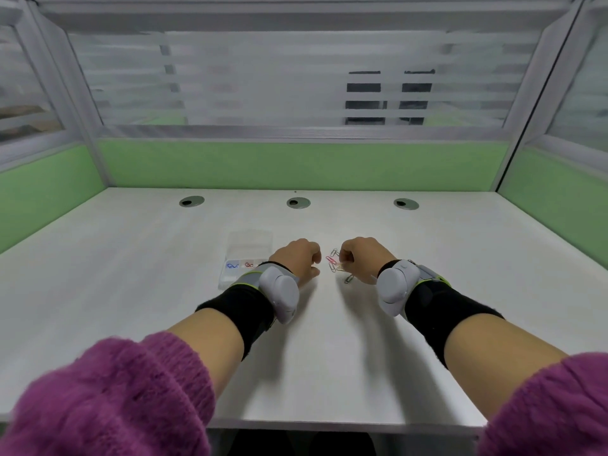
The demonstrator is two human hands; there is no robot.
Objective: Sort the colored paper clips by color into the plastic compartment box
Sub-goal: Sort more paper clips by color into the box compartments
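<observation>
Nearest are two fuzzy purple sleeves (108,396), pushed up the arms. Past them, each wrist wears a black band (245,307) with a grey gadget (279,292) strapped on top.

Both hands rest on the white surface (131,291), near its middle. The left hand (301,260) is curled loosely, and nothing shows in it. The right hand (360,258) is curled too, with its fingertips (343,256) pinched together right at the small pile of paper clips (334,263); it is too small to tell if a clip is in the pinch.

The clips lie between the two hands. Some are red, one looks yellow, one is silver, and a green clip (348,278) lies nearest, just beside the right hand.

The clear plastic box (245,255) sits just left of the left hand, partly hidden by that wrist. A blue clip (232,265) lies in one near compartment, and a red clip (249,264) lies in the next one to its right.

Farther back are three round holes (298,203) in the surface, then a green wall panel (296,166).
</observation>
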